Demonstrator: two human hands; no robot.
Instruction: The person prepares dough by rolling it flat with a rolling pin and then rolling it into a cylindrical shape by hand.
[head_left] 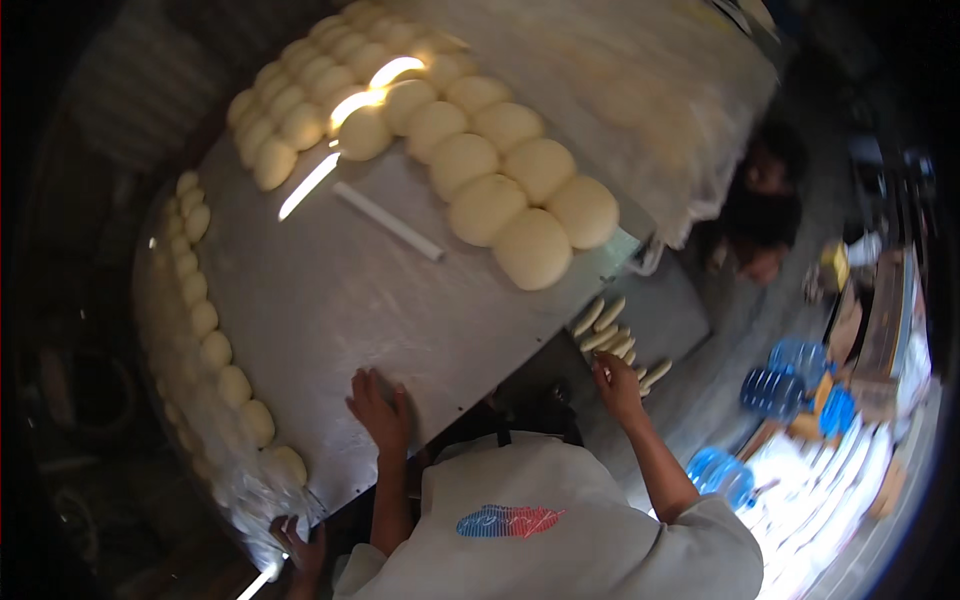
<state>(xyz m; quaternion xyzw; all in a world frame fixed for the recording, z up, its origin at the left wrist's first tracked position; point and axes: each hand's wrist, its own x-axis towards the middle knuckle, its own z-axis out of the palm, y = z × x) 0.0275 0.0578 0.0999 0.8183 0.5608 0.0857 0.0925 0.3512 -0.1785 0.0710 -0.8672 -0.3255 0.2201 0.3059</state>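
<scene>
My left hand (382, 412) rests on the metal-topped table (320, 320) near its front edge, fingers spread and holding nothing. Off the table's right side, my right hand (618, 388) is lowered to several thin pale dough rolls (607, 337) on a dark lower surface. Its fingers are pinched together, seemingly on the end of one roll, though the hand partly hides it. A white rolling stick (388, 221) lies on the tabletop. Beyond it sit rows of large round dough balls (533, 249), pressed against one another.
More dough balls (235, 385) line the left edge, partly under clear plastic (250, 500), where another person's hand (298, 542) shows. A plastic sheet (640, 80) covers the far right. Another person (765, 210) is blurred at right, beyond blue water bottles (772, 392) and boxes (880, 350).
</scene>
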